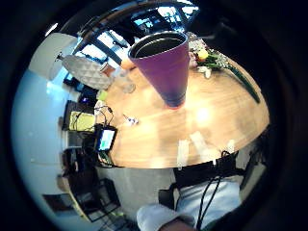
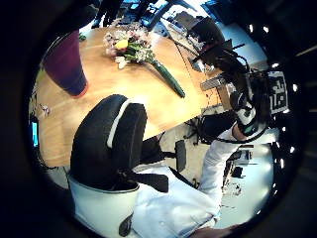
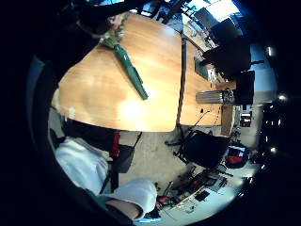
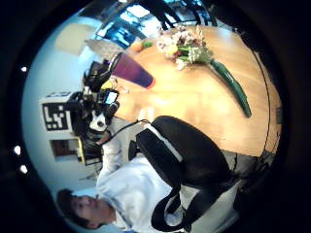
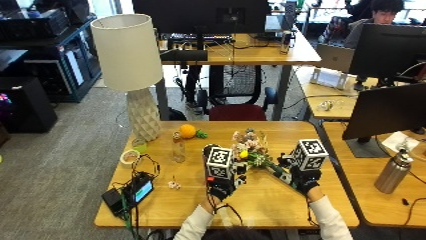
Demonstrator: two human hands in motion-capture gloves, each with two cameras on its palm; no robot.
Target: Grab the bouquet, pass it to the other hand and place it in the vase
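So the bouquet [image 5: 256,156] lies flat on the surface [image 5: 173,207] between both hands, stem end toward the right hand [image 5: 305,181], which is nearer. Can't tell either hand's fingers.

The wooden desk [image 5: 266,205] carries a bouquet [image 5: 251,152] lying flat near the middle, a purple vase [image 1: 164,65] upright beside it. Along the far left: a lamp [image 5: 133,75], an orange [image 5: 188,131], a small clear bottle [image 5: 178,148]. A small screen device [image 5: 141,189] sits at the near-left corner.
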